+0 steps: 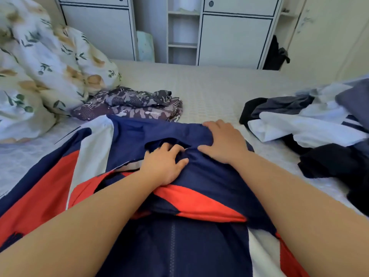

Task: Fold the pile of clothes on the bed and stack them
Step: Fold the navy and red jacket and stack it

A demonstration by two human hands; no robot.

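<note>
- Spread across the near part of the pale textured bed [209, 90]: a large navy, red and white zip-front jacket of thin, smooth synthetic cloth [127, 140], collar end away from the camera, zip line running down the near middle.
- Left hand [162, 166] pressing down on the navy cloth near the collar, fingers [171, 149] spread and slightly bent, tips at a dark fold; no pinch visible.
- Right hand [223, 141] laid flat on the far right of the collar area, fingers close together and curving over the cloth's edge; whether the tips grip under the edge cannot be told.
- Probably light and soft, with no stiffness of its own; likely slippery, so folds may slide open unless held down by a flat palm.
- Best taken at seams and edges, by judgement: shoulders, collar, hem or cuffs, where the doubled cloth gives something to pinch.
- Red sleeve band [197, 202] lying across the body, already folded inward; the left sleeve [46, 176] lying spread outward.
- Zip likely the only hard part; a fold along it would probably sit badly.
- Unfolded pile of white, grey and black clothes [311, 124] to the right, apart from the jacket.
- Dark purple patterned garment [129, 104] just beyond the jacket, loosely folded, beside the floral duvet [40, 62].
- White wardrobe [235, 37] behind the bed.
</note>
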